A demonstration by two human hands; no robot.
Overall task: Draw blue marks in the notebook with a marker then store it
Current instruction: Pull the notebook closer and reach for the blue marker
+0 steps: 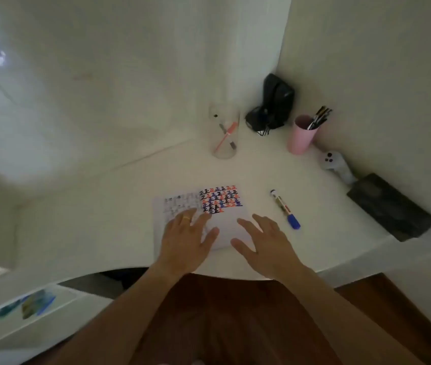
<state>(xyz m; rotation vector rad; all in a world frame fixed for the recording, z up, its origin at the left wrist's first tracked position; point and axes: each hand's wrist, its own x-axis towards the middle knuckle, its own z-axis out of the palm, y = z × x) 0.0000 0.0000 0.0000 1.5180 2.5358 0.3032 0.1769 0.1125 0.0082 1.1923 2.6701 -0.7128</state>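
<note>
No readable text on the notebook or marker.

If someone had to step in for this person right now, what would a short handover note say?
Left hand: empty, fingers spread, resting on the open notebook.
Right hand: empty, over the notebook's right edge.
Blue marker: capped, lying on the desk right of the notebook.
Done: the page already shows blue, orange and black marks.
Left: whether more blue marks are needed is unclear; the marker is not yet stored, perhaps in the clear jar.

Your notebook lies near the desk's front edge, the marker just right, two cups toward the back corner.
</note>
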